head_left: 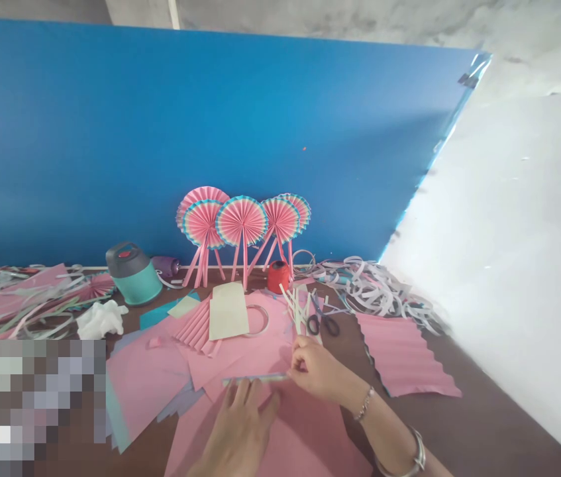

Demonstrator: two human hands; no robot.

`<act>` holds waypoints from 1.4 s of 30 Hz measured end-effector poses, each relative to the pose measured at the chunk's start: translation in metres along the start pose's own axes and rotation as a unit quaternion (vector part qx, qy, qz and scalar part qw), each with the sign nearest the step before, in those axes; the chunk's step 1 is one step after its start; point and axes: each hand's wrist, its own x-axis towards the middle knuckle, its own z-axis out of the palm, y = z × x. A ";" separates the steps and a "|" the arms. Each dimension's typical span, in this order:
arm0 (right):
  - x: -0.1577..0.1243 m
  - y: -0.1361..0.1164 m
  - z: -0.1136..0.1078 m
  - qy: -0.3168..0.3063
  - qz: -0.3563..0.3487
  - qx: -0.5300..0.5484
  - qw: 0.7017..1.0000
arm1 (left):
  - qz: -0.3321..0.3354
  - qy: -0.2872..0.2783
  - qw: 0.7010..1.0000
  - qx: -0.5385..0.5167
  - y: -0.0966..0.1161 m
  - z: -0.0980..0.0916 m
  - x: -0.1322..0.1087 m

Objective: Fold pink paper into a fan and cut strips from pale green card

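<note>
A large pink sheet (310, 437) lies at the front of the table, with a thin pale strip (273, 377) along its far edge. My left hand (240, 421) rests on the sheet, fingers spread and their tips at the strip. At the strip's right end, my right hand (317, 368) is closed in a pinch; its thumb and fingertips meet at the strip. Just beyond that hand are dark-handled scissors (330, 323) and a bunch of pale strips (297, 308). Folded pink paper (195, 331) and a pale green card (229, 311) lie past my left hand.
Pink paper fans (242, 222) stand against the blue panel (161, 132). A teal container (136, 281), a red object (278, 277) and heaps of paper strips (369, 285) line the back. A pleated pink sheet (409, 358) lies right; layered sheets (151, 384) lie left.
</note>
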 end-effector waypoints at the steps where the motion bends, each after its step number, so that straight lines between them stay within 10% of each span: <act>1: 0.000 0.000 0.000 -0.004 0.005 0.002 1.000 | 0.000 0.002 1.000 0.003 0.000 0.000 0.000; 25: 0.000 0.016 -0.023 -0.059 0.003 -0.003 0.998 | 0.000 -0.010 1.000 0.005 -0.006 0.001 -0.003; 42: 0.015 0.034 -0.016 0.211 0.049 -0.079 0.973 | 0.062 -0.010 0.998 0.029 -0.013 -0.010 0.020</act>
